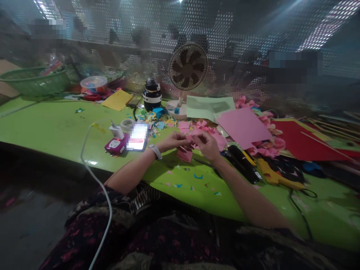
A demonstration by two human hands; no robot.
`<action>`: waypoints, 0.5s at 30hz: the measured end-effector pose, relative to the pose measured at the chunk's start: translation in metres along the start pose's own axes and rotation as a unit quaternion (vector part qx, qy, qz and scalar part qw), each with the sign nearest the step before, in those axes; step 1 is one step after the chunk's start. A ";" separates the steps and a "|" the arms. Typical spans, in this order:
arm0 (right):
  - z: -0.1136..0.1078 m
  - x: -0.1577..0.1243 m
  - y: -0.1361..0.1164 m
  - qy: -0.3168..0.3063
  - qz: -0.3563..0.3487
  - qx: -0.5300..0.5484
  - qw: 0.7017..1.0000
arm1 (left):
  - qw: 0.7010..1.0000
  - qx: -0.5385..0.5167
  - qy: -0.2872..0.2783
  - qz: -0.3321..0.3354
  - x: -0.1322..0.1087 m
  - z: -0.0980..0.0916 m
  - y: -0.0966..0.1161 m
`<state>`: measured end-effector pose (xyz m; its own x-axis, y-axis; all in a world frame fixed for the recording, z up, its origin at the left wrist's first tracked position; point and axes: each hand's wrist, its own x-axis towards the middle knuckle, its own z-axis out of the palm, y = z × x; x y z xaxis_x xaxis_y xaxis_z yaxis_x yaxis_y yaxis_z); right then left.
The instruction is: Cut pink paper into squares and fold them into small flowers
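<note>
At the desk's [56, 127] near edge, both hands, left hand [174, 141] and right hand [207, 144], pinch a half-folded pink paper piece [190, 139], with finished pink flowers [267, 148] piled right and uncut pink sheet [243, 126] remaining.

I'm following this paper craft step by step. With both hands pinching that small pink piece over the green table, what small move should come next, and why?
Probably press the fold flat: the left hand and right hand pinch a small pink paper piece between their fingertips above the green table, and similar folded pink pieces lie just beneath. How far the fold has got is too blurred to tell.
</note>
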<state>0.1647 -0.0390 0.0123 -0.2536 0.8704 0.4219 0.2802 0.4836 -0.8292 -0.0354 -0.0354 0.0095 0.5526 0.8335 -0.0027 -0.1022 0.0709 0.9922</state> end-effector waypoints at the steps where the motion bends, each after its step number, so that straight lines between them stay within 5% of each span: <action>1: 0.001 -0.001 0.000 -0.006 0.002 0.001 1.000 | 1.000 0.004 -0.002 0.000 0.000 0.000 0.000; 8: 0.001 -0.001 0.001 -0.004 0.015 -0.001 1.000 | 1.000 -0.017 0.002 -0.003 0.003 0.001 -0.003; 15: -0.002 0.002 -0.002 -0.114 0.074 0.009 0.991 | 0.999 -0.045 -0.009 -0.009 0.001 0.001 0.002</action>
<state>0.1649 -0.0379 0.0158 -0.4134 0.8877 0.2026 0.3149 0.3481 -0.8830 -0.0344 -0.0347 0.0113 0.5692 0.8220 -0.0182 -0.1650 0.1359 0.9769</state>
